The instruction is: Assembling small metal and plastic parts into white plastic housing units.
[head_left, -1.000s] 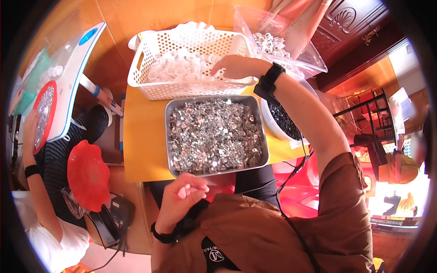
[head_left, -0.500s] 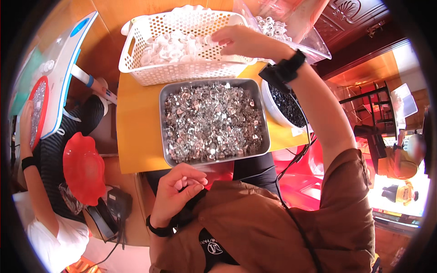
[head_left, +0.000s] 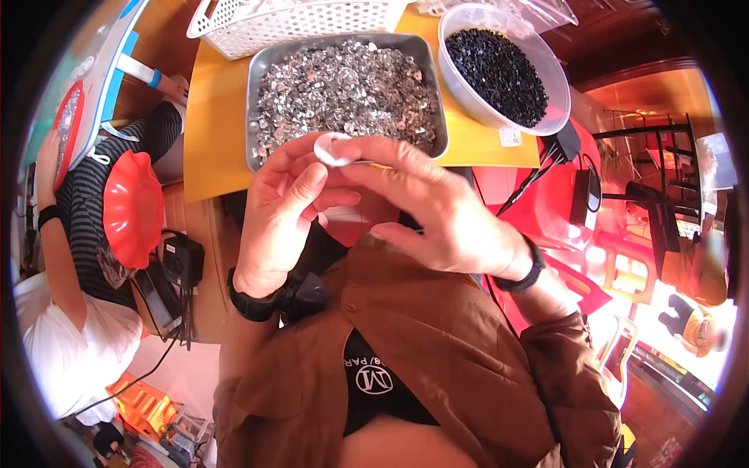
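The right hand (head_left: 460, 214) has come from the basket (head_left: 304, 30), upper centre, to meet the left hand (head_left: 273, 214) mid-frame. Between them is a white ring (head_left: 324, 156): right fingertips on it, thumb spread apart; left fingers curl beside it, pinching or not I cannot tell. Slipping fingertips could drop it into the tray (head_left: 253, 109).

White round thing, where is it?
In the head view, the white round piece is left of centre, between the left hand and right hand, seen against the near edge of the metal tray.
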The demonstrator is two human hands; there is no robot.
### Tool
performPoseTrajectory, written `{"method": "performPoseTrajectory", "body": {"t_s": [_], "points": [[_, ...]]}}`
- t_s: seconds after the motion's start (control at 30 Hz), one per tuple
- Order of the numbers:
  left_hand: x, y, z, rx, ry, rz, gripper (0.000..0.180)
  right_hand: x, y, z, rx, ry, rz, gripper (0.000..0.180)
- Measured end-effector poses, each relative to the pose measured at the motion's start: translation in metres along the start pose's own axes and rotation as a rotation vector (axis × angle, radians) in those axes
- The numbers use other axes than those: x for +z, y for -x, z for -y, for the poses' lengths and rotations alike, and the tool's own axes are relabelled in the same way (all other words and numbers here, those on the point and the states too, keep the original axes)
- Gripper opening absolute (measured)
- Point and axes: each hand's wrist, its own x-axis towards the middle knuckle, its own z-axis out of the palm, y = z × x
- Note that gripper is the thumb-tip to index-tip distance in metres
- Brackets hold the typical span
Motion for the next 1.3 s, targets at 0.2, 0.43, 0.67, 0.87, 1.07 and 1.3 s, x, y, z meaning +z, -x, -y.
{"method": "performPoseTrajectory", "body": {"t_s": [0.2, 0.43, 0.67, 0.87, 1.07, 1.3], "points": [[-0.007, 0.013, 0.014, -0.057, 0.006, 0.004, 0.033, 0.013, 0.017, -0.01, -0.088, 0.072, -0.004, 0.048], [-0.026, 0.02, 0.019, -0.041, 0.06, -0.092, 0.031, 0.001, 0.005, -0.038, 0.024, 0.023, -0.168, 0.025], [-0.019, 0.017, 0.013, -0.04, -0.043, -0.095, 0.034, -0.012, -0.028, -0.111, 0.089, 0.742, -0.067, 0.013], [-0.028, 0.015, 0.014, -0.052, -0.037, -0.072, 0.03, -0.005, -0.037, -0.124, 0.166, 0.83, 0.041, 0.008], [-0.03, 0.016, 0.013, -0.042, -0.001, -0.089, 0.031, -0.013, -0.033, -0.118, 0.237, 0.588, -0.021, 0.007], [-0.026, 0.013, 0.015, -0.069, 0.001, -0.073, 0.03, -0.014, -0.026, -0.111, 0.445, 0.28, -0.172, 0.011]]}}
